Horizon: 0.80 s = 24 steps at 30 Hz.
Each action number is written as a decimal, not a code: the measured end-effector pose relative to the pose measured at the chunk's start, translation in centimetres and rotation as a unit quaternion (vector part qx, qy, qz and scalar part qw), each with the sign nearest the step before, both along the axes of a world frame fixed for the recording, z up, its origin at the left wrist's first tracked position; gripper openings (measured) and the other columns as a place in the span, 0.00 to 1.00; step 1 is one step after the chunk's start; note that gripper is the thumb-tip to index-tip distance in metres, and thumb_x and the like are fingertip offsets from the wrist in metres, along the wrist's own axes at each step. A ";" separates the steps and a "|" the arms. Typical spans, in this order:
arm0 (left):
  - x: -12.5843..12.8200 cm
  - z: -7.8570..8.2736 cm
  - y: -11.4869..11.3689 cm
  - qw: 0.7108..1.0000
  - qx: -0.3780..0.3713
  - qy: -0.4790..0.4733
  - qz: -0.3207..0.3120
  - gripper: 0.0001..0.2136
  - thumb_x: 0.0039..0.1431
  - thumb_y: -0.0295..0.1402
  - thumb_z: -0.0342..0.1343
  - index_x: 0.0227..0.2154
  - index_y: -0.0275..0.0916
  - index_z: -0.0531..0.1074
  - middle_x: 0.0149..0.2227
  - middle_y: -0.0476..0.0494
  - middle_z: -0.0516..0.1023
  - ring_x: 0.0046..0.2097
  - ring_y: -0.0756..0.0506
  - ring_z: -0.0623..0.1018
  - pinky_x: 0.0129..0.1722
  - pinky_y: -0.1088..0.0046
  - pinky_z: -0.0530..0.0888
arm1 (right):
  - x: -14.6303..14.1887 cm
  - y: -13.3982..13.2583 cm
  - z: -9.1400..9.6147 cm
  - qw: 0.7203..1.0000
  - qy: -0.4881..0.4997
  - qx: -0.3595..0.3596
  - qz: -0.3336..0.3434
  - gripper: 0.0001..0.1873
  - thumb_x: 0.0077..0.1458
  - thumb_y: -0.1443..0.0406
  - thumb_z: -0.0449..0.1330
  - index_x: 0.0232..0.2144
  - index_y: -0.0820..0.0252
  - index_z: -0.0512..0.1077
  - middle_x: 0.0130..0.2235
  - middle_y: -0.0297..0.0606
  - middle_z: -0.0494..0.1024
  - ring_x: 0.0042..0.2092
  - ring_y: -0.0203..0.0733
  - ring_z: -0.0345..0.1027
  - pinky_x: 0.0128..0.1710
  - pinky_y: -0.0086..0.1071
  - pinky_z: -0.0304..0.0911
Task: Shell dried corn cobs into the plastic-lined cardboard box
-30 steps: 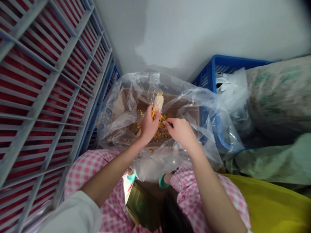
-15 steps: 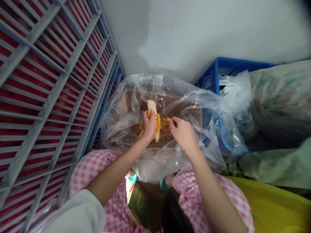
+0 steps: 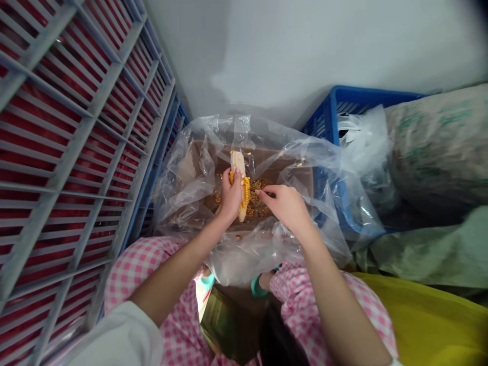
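Observation:
My left hand (image 3: 232, 195) is wrapped round a corn cob (image 3: 238, 161), held nearly upright over a box. Yellow kernels (image 3: 246, 191) still cover part of the cob's middle, while its top and lower end are pale and stripped. My right hand (image 3: 284, 203) is closed in a pinch on a thin, dark, pick-like tool (image 3: 253, 190), whose tip is at the kernels on the cob's right side. Most of the tool is hidden by my fingers. Below the hands, loose corn kernels (image 3: 259, 209) lie in the cardboard box (image 3: 263, 158), lined with clear plastic (image 3: 236, 254).
On the left rises a grey slatted crate (image 3: 87, 122) with red behind it. A blue crate (image 3: 335, 109) on the right holds a white plastic bag (image 3: 364, 137) and a large stuffed sack (image 3: 438, 147). Yellow material (image 3: 430, 315) lies at lower right. A white wall (image 3: 274, 56) stands behind.
My right hand has moved left, bringing the thin tool up to the cob. My left hand keeps its hold, with the cob now slightly more upright.

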<state>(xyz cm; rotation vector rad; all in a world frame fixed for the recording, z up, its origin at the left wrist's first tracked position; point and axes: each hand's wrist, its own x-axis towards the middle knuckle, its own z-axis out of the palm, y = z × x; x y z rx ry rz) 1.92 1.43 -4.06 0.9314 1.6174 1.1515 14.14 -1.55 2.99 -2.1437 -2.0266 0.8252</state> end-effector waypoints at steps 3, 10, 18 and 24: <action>-0.1 0.0 0.0 1.000 0.015 0.009 -0.014 0.15 0.56 0.43 0.45 0.43 0.42 0.63 0.43 0.44 0.71 0.44 0.48 0.70 0.44 0.73 0.65 | 0.3 0.1 0.2 1.000 0.010 -0.006 0.011 0.17 0.53 0.56 0.48 0.26 0.55 0.74 0.25 0.37 0.74 0.28 0.37 0.65 0.26 0.27 0.48; 0.0 0.6 -0.1 1.000 0.006 0.023 -0.014 0.14 0.56 0.41 0.45 0.43 0.41 0.63 0.42 0.44 0.71 0.43 0.48 0.71 0.43 0.73 0.65 | 0.4 -0.1 0.3 1.000 0.011 -0.015 0.020 0.18 0.52 0.55 0.49 0.25 0.56 0.74 0.24 0.37 0.73 0.26 0.35 0.63 0.25 0.26 0.48; 0.3 1.3 -0.3 0.998 0.008 0.037 -0.047 0.12 0.57 0.38 0.46 0.42 0.41 0.64 0.43 0.44 0.71 0.44 0.48 0.71 0.44 0.74 0.65 | 1.2 0.2 0.6 0.998 0.039 -0.029 0.046 0.17 0.52 0.57 0.50 0.21 0.57 0.73 0.22 0.35 0.72 0.25 0.34 0.62 0.27 0.26 0.50; 0.3 1.5 -0.4 0.998 0.012 0.036 -0.050 0.13 0.57 0.40 0.45 0.42 0.42 0.63 0.42 0.45 0.71 0.43 0.49 0.71 0.44 0.74 0.65 | 1.3 0.1 0.8 0.998 0.043 -0.026 0.045 0.17 0.52 0.57 0.49 0.21 0.58 0.72 0.22 0.35 0.71 0.24 0.34 0.61 0.27 0.26 0.49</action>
